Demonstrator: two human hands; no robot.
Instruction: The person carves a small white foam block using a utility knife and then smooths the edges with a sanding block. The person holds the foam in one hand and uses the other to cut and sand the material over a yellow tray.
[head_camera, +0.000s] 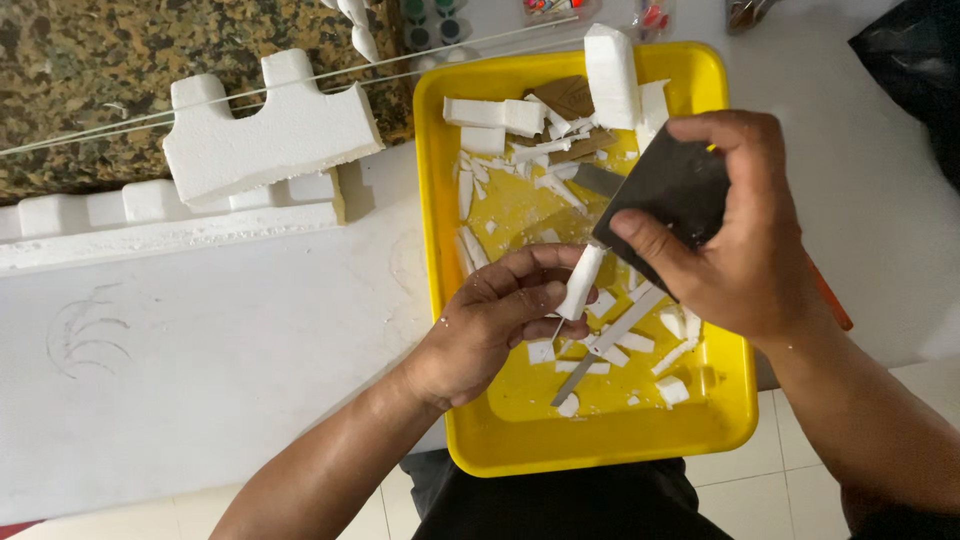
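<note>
Fingers of the left hand (495, 320) pinch a slim white foam strip (581, 282) upright over a yellow plastic tray (600, 425), while the right hand (745, 235) clamps a dark flat sheet (668, 190) against the strip's upper end. Beneath them the tray holds foam offcuts (620, 340), larger foam blocks (612, 75) at its far end, and a thin metal blade (572, 381). To the left, a notched foam block (270, 135) rests on the white tabletop (200, 360).

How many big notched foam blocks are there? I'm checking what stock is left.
2: one white notched foam block on the stone countertop upper left, one long notched foam block below it. Others may lie outside the view.
</note>
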